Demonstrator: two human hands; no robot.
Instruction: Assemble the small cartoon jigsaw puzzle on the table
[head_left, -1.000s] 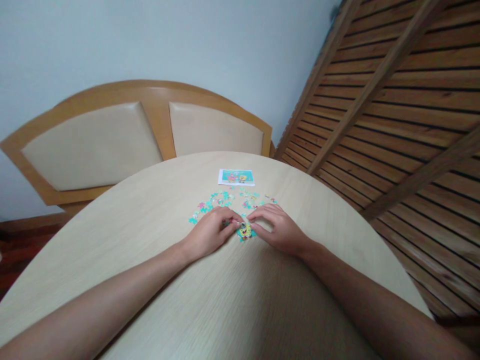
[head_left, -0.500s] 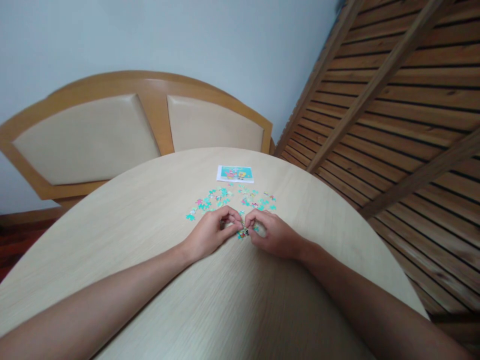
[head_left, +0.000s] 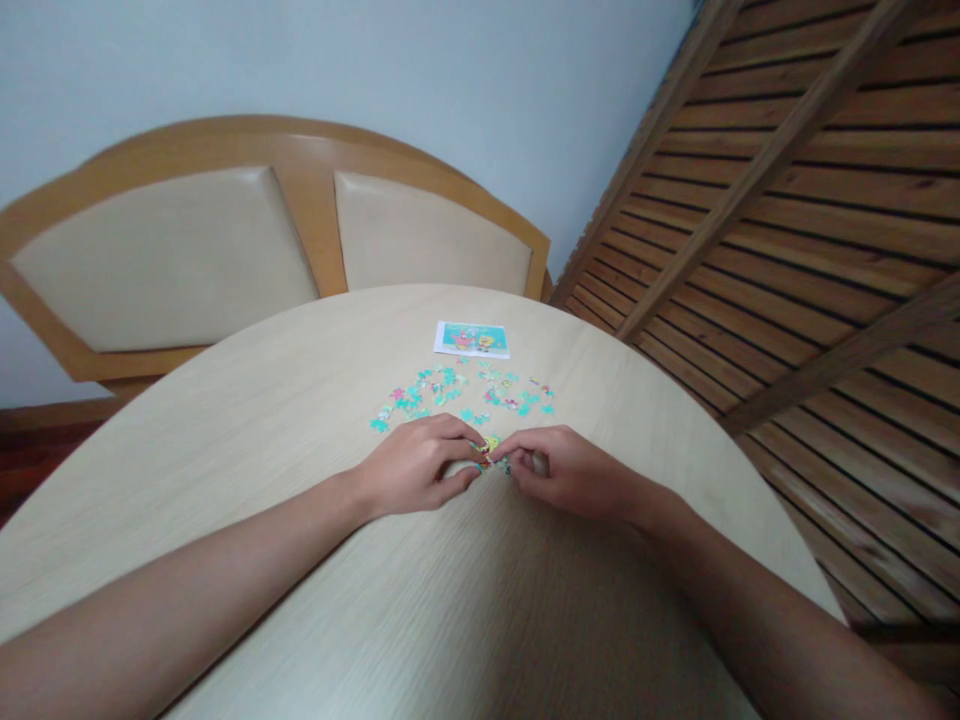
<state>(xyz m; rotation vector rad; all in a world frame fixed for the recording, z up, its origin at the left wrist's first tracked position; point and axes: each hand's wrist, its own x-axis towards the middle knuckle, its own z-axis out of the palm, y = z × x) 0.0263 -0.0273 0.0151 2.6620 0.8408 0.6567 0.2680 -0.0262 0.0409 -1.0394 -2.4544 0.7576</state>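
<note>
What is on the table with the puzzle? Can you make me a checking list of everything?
Surface: round pale wooden table.
Job's things: small puzzle cluster, lying between the fingertips of both hands.
Clutter: loose puzzle pieces, mostly turquoise, scattered beyond the hands; picture card lying flat behind them.
Grippers: left hand and right hand each pinch the cluster from their own side.
Cables: nothing seen.
Surroundings: padded wooden backrest behind the table, pale blue wall, slatted wooden panel on the right.
</note>
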